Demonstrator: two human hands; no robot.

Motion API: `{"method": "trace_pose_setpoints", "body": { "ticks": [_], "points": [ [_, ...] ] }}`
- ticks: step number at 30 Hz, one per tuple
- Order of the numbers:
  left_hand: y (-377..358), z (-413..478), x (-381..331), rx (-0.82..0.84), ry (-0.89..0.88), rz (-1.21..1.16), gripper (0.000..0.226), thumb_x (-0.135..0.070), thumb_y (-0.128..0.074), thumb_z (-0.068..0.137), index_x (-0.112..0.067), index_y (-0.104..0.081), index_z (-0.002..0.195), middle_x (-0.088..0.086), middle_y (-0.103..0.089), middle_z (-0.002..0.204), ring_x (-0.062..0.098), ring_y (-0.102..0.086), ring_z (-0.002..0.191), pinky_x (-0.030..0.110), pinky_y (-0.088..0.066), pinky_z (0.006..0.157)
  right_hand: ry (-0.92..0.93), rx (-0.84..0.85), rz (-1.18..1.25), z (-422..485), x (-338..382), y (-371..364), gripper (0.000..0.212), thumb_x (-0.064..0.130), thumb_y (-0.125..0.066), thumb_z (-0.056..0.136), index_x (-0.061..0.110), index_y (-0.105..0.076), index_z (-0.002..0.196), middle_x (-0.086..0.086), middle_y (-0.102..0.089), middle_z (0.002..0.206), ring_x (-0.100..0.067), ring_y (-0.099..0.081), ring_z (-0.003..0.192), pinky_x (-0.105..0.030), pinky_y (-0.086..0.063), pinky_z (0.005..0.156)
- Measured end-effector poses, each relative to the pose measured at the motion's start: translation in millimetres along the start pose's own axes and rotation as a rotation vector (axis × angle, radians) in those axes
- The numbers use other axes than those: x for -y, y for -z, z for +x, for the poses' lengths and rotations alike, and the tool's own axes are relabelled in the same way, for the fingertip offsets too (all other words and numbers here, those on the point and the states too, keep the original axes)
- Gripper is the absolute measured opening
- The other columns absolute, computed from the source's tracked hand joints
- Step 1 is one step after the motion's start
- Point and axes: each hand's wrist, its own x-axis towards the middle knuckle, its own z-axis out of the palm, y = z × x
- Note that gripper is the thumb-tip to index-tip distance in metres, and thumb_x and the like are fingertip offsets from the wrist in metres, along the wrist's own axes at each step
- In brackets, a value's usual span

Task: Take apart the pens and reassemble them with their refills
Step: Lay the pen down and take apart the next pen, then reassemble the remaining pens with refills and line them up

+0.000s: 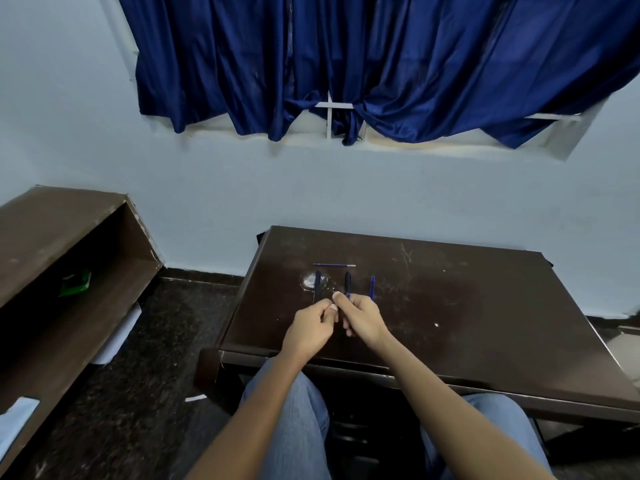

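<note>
Two hands meet low over the dark surface (450,306) in the head view, the only one given. The right hand (363,317) is curled round the near part of a dark pen (347,281), whose far end sticks out beyond the knuckles. The left hand (311,323) has its thumb and fingers drawn together in a pinch at that pen's near end, though the part between them is too small to make out.

The likely trouble lies there. If the hands twist or pull apart sharply, a small piece (a tip, or a spring if the pen has one) could jump free, roll off the surface's near edge and vanish on the speckled floor (156,341). A careless forearm could also scatter what lies ahead.

A second dark pen (317,284) lies to the left and a blue pen (372,287) to the right, both pointing away from the person. A thin blue refill (334,265) lies crosswise just beyond them, touching neither. The held pen looks slim and dark, and its joint is hidden.
</note>
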Motion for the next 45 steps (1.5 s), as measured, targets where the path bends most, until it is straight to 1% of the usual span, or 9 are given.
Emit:
{"method": "trace_pose_setpoints", "body": {
  "ticks": [4, 9, 15, 19, 23, 28, 35, 40, 45],
  "points": [
    [1, -8, -2, -0.012, 0.013, 0.048, 0.025, -0.038, -0.039, 0.096, -0.033, -0.052, 0.075, -0.007, -0.059, 0.072, 0.013, -0.056, 0.068, 0.030, -0.040, 0.060, 0.000, -0.022, 0.000, -7, 4, -4, 0.044, 0.034, -0.049, 0.095, 0.012, -0.053, 0.056, -0.003, -0.050, 0.046, -0.013, -0.047, 0.039, -0.026, -0.043, 0.053],
    [1, -18, 1, -0.003, 0.011, 0.023, 0.021, -0.044, -0.040, 0.096, -0.037, -0.060, 0.097, -0.007, -0.064, 0.084, 0.013, -0.061, 0.081, 0.030, -0.045, 0.066, -0.004, -0.039, 0.000, -14, 9, -6, 0.042, 0.028, -0.048, 0.093, 0.013, -0.051, 0.054, -0.006, -0.050, 0.048, -0.014, -0.047, 0.042, -0.030, -0.044, 0.059],
    [-3, -28, -3, -0.018, 0.052, -0.117, 0.033, -0.041, -0.036, 0.098, -0.027, -0.064, 0.087, -0.003, -0.068, 0.088, 0.012, -0.061, 0.084, 0.027, -0.045, 0.073, 0.003, -0.062, -0.070, -15, 18, -8, 0.037, 0.026, -0.049, 0.090, 0.010, -0.053, 0.056, -0.004, -0.054, 0.050, -0.015, -0.051, 0.048, -0.033, -0.047, 0.061],
    [-1, -31, 1, -0.030, 0.103, -0.191, 0.039, -0.036, -0.037, 0.100, -0.021, -0.069, 0.085, -0.001, -0.065, 0.083, 0.008, -0.056, 0.072, 0.019, -0.039, 0.063, -0.076, -0.181, -0.014, -7, 13, -3, 0.033, 0.028, -0.046, 0.092, 0.007, -0.060, 0.070, -0.002, -0.055, 0.052, -0.016, -0.052, 0.048, -0.033, -0.045, 0.061],
    [0, -31, 12, -0.050, 0.227, -0.318, 0.032, -0.020, -0.037, 0.098, -0.021, -0.066, 0.085, -0.005, -0.056, 0.073, 0.008, -0.048, 0.060, 0.025, -0.037, 0.056, -0.169, -0.272, 0.066, 5, 1, 8, 0.018, 0.023, -0.050, 0.090, 0.012, -0.063, 0.083, -0.003, -0.061, 0.067, -0.016, -0.054, 0.058, -0.031, -0.045, 0.059],
    [-1, -27, 19, -0.092, 0.288, -0.459, 0.026, -0.020, -0.039, 0.099, -0.020, -0.065, 0.099, -0.002, -0.056, 0.074, 0.009, -0.043, 0.053, 0.022, -0.036, 0.047, -0.215, -0.257, -0.077, 13, -16, 14, 0.016, 0.012, -0.064, 0.087, 0.010, -0.073, 0.100, -0.007, -0.071, 0.093, -0.015, -0.062, 0.078, -0.023, -0.047, 0.071],
    [-4, -10, 25, -0.142, 0.302, -0.525, 0.025, -0.024, -0.040, 0.100, -0.019, -0.064, 0.106, -0.001, -0.057, 0.072, 0.007, -0.041, 0.048, 0.019, -0.033, 0.040, -0.228, -0.210, -0.289, 36, -30, 3, 0.021, 0.007, -0.065, 0.086, 0.002, -0.072, 0.105, -0.014, -0.071, 0.096, -0.015, -0.059, 0.078, -0.023, -0.046, 0.073],
    [-7, 6, 32, -0.129, 0.323, -0.503, 0.025, -0.024, -0.040, 0.098, -0.020, -0.063, 0.106, -0.002, -0.058, 0.074, 0.008, -0.044, 0.051, 0.021, -0.035, 0.044, -0.225, -0.154, -0.484, 62, -41, -11, 0.008, 0.013, -0.067, 0.082, 0.015, -0.062, 0.089, -0.004, -0.064, 0.086, -0.022, -0.061, 0.082, -0.035, -0.053, 0.073],
    [-9, 23, 39, -0.093, 0.361, -0.499, 0.023, -0.026, -0.040, 0.099, -0.025, -0.063, 0.099, -0.003, -0.060, 0.078, 0.007, -0.047, 0.056, 0.021, -0.037, 0.050, -0.209, -0.099, -0.700, 88, -46, -22, 0.006, 0.022, -0.065, 0.085, 0.020, -0.061, 0.088, -0.003, -0.067, 0.093, -0.025, -0.062, 0.095, -0.047, -0.050, 0.091]
  ]
}}
